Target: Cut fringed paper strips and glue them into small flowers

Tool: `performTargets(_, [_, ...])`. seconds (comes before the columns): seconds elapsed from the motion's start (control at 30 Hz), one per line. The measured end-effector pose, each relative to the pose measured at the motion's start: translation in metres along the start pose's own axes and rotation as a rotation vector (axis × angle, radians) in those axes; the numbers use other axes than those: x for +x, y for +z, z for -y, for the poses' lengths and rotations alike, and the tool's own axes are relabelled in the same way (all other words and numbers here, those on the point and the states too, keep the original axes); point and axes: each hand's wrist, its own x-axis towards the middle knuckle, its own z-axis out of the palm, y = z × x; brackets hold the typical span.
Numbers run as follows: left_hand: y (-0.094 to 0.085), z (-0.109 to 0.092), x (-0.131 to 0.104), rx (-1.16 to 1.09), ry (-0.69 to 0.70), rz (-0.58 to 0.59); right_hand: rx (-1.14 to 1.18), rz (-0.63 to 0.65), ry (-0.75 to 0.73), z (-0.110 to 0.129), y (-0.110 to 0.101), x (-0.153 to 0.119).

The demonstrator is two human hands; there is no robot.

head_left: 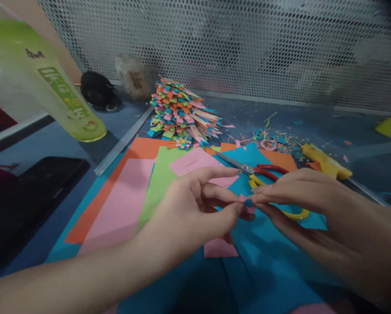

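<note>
Green tea-like drink bottle comes first, far left of the scissors. A black phone is on the counter too, also far to the left of the scissors. Next come big flat sheets of paper, orange, pink, green and blue, and some of them go under the scissors. The bumpy paper pile, with lots of folded bits, sits behind the scissors, a little to the left.

Then comes the left hand, just in front of the scissors. Its fingers are closed in a pinch on a tiny pink and blue bit. The bit is held up in front of the scissors. It looks like paper, so it should be very light and soft, and not slippery. It could bend, squash or rip if pinched hard. The best place to hold it is by the pink edges, with just the fingertips, and with the blue middle left alone so it does not get crushed.

The right hand comes in from the right, over the yellow handle of the scissors. Its fingers are closed in a pinch on the other side of the same bit. Small paper scraps lie behind the scissors, and a yellow tool lies to their right.
</note>
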Motion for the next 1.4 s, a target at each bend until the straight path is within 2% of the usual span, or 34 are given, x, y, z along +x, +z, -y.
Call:
performTargets(0.27, [-0.003, 0.004, 0.001, 0.021, 0.069, 0.038, -0.046, 0.026, -0.094, 0.003, -0.001, 0.004])
performTargets(0.33, [-0.003, 0.005, 0.001, 0.038, 0.085, 0.038, -0.002, 0.005, -0.037, 0.002, -0.001, 0.001])
performTargets(0.47, [-0.004, 0.005, 0.0, 0.063, 0.105, 0.039, 0.164, -0.009, 0.245, 0.0, 0.002, -0.007])
performTargets(0.53, [-0.004, 0.005, -0.001, 0.062, 0.113, 0.044, 0.256, -0.023, 0.34, -0.001, 0.004, -0.008])
performTargets(0.6, [-0.004, 0.005, -0.001, 0.059, 0.111, 0.04, 0.277, -0.102, 0.357, -0.003, 0.005, -0.007])
performTargets(0.7, [-0.003, 0.004, -0.002, 0.058, 0.111, 0.019, 0.174, -0.179, 0.313, -0.006, 0.006, -0.002])
performTargets(0.83, [-0.003, 0.001, -0.003, 0.063, 0.09, 0.028, 0.149, -0.111, 0.35, -0.016, 0.008, 0.001])
performTargets(1.0, [-0.003, -0.003, 0.0, 0.098, 0.12, 0.014, 0.458, 0.017, 0.478, -0.018, 0.009, 0.006])
performTargets(1.1, [-0.003, -0.002, 0.002, 0.118, 0.111, 0.013, 0.584, 0.157, 0.489, -0.011, 0.007, 0.011])
performTargets(1.17, [-0.004, -0.001, 0.003, 0.117, 0.1, 0.014, 0.615, 0.207, 0.488, -0.007, 0.006, 0.012])
performTargets(1.4, [-0.006, 0.0, 0.001, 0.148, 0.092, -0.011, 0.648, 0.174, 0.483, -0.004, 0.01, 0.01])
